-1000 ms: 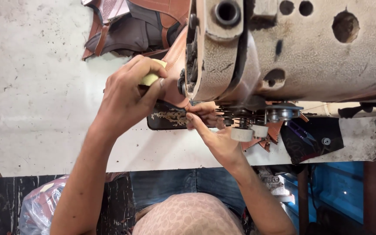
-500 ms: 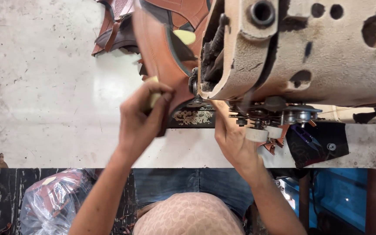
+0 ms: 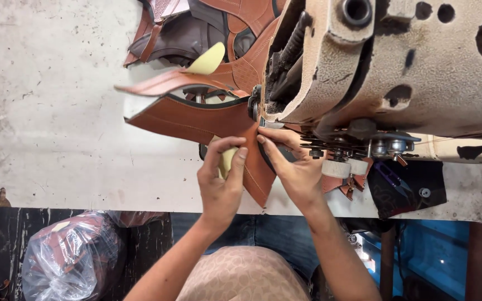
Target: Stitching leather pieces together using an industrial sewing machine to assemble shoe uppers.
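I am in a leather stitching workshop: a big worn industrial sewing machine (image 3: 386, 67) stands on my scuffed white worktable (image 3: 57, 128), cut brown leather pieces (image 3: 196, 28) pile at the back, and a plastic bag of scraps (image 3: 68, 256) sits below.

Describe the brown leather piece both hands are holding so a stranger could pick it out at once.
Start at the big beige sewing machine on the white table. At its needle end, the left hand and right hand pinch a flat, pointed brown leather piece. Unlike the darker leather pile behind, it has stitched edges and pale yellow lining.
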